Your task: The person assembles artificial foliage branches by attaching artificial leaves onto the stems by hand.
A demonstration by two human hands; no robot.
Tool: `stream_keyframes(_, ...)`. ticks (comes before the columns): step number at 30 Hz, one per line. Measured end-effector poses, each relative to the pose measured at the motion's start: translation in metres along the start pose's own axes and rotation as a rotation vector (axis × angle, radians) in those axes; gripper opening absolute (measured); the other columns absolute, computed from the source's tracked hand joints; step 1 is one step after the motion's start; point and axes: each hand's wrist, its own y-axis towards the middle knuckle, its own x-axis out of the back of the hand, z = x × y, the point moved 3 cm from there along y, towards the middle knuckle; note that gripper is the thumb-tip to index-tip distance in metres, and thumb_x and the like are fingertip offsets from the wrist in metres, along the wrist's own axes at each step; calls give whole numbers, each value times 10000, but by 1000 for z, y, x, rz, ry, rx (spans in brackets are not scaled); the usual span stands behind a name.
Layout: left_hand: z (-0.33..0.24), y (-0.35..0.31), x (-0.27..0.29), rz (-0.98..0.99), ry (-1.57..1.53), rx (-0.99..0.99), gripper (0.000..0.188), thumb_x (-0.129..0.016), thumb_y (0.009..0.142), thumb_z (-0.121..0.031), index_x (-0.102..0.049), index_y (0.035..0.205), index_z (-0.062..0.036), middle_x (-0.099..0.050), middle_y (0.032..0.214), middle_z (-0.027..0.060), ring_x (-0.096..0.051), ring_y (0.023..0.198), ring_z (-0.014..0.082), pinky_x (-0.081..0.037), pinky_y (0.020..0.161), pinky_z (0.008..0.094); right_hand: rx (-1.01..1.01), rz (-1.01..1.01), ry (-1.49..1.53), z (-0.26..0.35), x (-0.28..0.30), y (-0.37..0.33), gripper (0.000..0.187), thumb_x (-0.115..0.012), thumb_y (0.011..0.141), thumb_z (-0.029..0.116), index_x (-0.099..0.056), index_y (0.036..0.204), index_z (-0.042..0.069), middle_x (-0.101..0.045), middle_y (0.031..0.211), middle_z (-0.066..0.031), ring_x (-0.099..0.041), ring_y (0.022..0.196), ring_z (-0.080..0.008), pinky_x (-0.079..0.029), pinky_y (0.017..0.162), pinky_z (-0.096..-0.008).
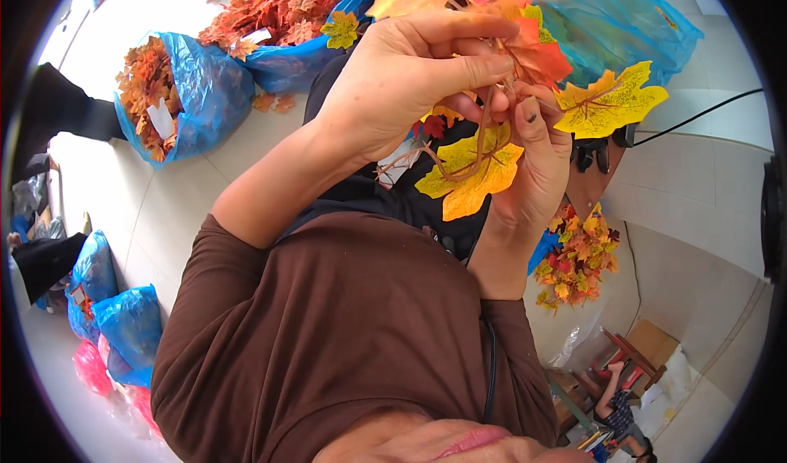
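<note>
Head | leaf garland [543, 59] pinched by both hands [402, 82], together, beside yellow leaf [613, 100] | likely light, floppy; best gripped by stem [482, 139]

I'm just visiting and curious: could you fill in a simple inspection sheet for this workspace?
Surface: pale tiled floor; the work is held above it.
Job's things: artificial autumn leaf spray with brown stems, including a yellow maple leaf.
Clutter: open blue plastic bag of orange leaves at left; multicoloured leaf pile at right.
Hands: left hand and right hand both pinch the spray; exact contact partly hidden.
Cables: black cable at right.
Surroundings: another person and cardboard, lower right.
</note>
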Motion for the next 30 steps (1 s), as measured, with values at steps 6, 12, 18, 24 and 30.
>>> stream_keyframes(6,-3,-5,-4,-39,-88,13,333,-560,825,-58,-507,1145,19,-612,809,59,-589,677,80,-474,580,158,-43,-7,24,-1,-6,-4,191,-608,797,77,-573,961,-16,-629,824,-98,-604,712,-156,-482,670,-268)
stream_keyframes(12,-6,-8,-5,-71,-47,-29,334,-570,814,-48,-513,1135,24,-607,769,41,-583,671,81,-466,575,166,-6,-25,5,-3,-6,-4,189,-604,803,86,-578,958,-18,-627,830,-88,-594,717,-147,-470,650,-257)
stream_keyframes(18,-6,-8,-7,-74,-16,-68,333,-568,802,-14,-518,1129,20,-605,748,34,-581,660,81,-463,571,176,-13,-25,1,-4,-6,-3,182,-605,803,85,-582,945,-26,-623,839,-85,-583,720,-139,-465,649,-251)
stream_keyframes(24,-7,-10,-6,-84,7,-104,331,-569,803,-12,-517,1128,23,-605,735,29,-581,647,75,-464,566,177,44,-42,-32,-4,-7,-5,181,-614,795,78,-585,942,-23,-618,838,-77,-579,733,-132,-460,680,-246)
stream_keyframes(30,-5,-12,-9,-97,45,-146,330,-595,790,2,-525,1111,31,-605,769,41,-584,675,84,-482,601,200,67,-48,-52,-6,-8,-5,164,-610,791,46,-580,934,-29,-607,821,-70,-570,730,-129,-453,710,-247)
